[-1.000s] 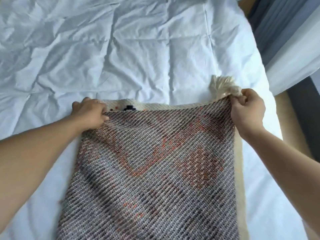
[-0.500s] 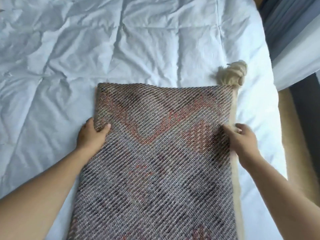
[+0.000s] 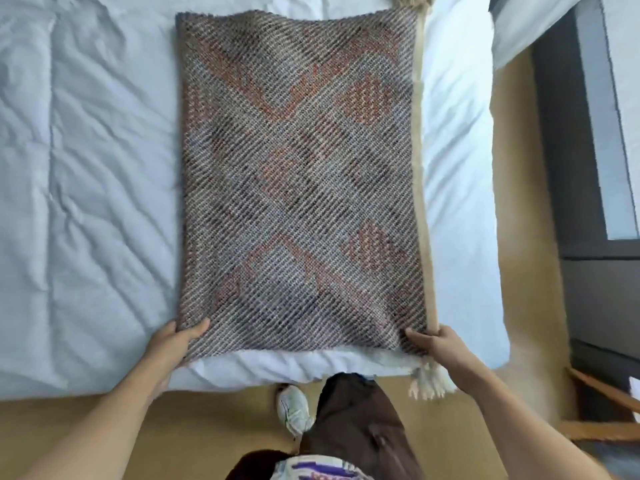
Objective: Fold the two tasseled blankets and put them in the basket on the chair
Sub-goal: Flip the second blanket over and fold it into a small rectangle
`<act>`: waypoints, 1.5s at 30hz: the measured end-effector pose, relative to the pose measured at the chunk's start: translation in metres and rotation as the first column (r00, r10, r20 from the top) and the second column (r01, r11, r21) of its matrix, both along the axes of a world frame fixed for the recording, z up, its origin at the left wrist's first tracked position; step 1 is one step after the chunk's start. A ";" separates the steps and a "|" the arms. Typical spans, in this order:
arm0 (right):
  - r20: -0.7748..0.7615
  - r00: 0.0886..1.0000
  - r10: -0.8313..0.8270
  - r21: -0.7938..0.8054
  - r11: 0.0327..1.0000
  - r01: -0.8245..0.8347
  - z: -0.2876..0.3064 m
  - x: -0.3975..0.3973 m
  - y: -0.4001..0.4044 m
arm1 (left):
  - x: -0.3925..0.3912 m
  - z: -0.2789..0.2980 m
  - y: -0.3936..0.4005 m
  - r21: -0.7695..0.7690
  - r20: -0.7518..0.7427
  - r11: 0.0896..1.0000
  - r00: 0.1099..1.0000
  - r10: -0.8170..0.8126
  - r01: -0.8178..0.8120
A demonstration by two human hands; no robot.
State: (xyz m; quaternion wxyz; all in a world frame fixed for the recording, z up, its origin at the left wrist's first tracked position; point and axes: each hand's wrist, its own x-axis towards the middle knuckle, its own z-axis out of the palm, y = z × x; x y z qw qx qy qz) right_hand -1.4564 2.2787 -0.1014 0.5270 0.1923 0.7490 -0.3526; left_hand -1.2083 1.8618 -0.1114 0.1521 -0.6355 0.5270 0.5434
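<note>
1. Your woven blanket (image 3: 298,174) lay flat on the white bed (image 3: 86,202), folded into a tall rectangle, its grey weave crossed by orange-red patterning.
2. Its near edge sat just short of the bed's near edge, with a strip of white bedding showing in front of it.
3. A cream border (image 3: 424,202) ran down the blanket's right side.
4. A cream tassel (image 3: 431,381) hung off the near right corner over the bed's edge, and another tassel (image 3: 414,0) showed at the far right corner, cut off by the top of the view.
5. Your left hand (image 3: 171,344) was at the near left corner: the thumb lay on top of the weave and the fingers seemed tucked under the edge, pinching the corner.
6. Your right hand (image 3: 438,342) was at the near right corner, thumb on top of the weave beside the cream border, the other fingers hidden beneath, so it also appeared to pinch the corner.
7. You stood at the foot of the bed on a tan floor (image 3: 207,427), with a white shoe (image 3: 294,410) and dark brown trousers (image 3: 356,420) below the blanket.
8. A piece of wooden furniture (image 3: 602,410) stood at the right, only partly in view.
</note>
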 end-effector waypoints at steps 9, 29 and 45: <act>-0.335 0.932 -0.135 -0.033 0.991 0.132 0.060 0.083 0.038 | 0.048 0.065 0.027 -0.040 -0.222 0.978 0.957 0.189 -0.202; -0.226 0.893 -0.390 -0.233 0.912 0.339 0.185 0.124 0.050 | 0.096 0.183 0.028 -0.035 -0.398 0.950 0.876 0.271 -0.310; -0.145 0.824 -0.548 -0.536 0.743 0.400 0.263 -0.157 -0.094 | -0.169 0.268 -0.102 -0.140 -0.596 0.942 0.786 0.165 -0.305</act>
